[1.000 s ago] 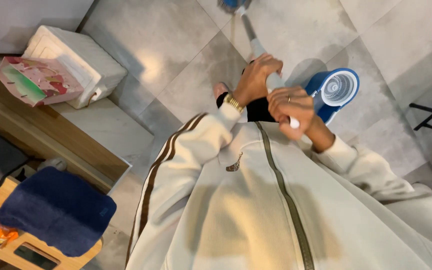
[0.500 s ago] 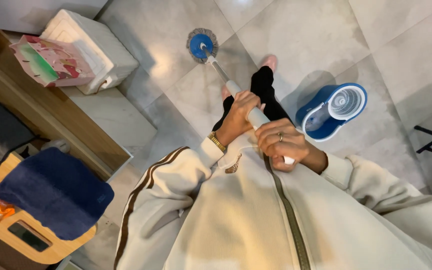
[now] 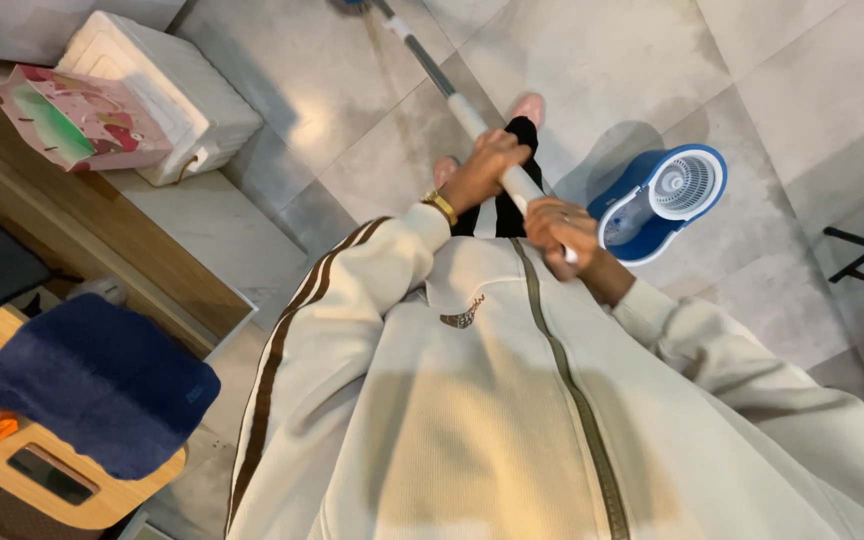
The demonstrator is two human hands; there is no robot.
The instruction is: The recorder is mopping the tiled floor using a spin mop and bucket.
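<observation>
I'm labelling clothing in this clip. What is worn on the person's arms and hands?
Both arms are in cream ribbed jacket sleeves; the left sleeve carries brown stripes along its length. A gold watch circles the left wrist. The right hand has a ring on one finger.

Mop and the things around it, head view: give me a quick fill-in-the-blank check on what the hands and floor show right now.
1. Both the left hand and the right hand grip the ____ of the mop.
2. The spin bucket on the tiled floor is white and ____.
3. The gold bracelet sits on the ____ wrist.
4. The dark towel lies on a ____ stool.

Missing words: handle; blue; left; wooden
</observation>
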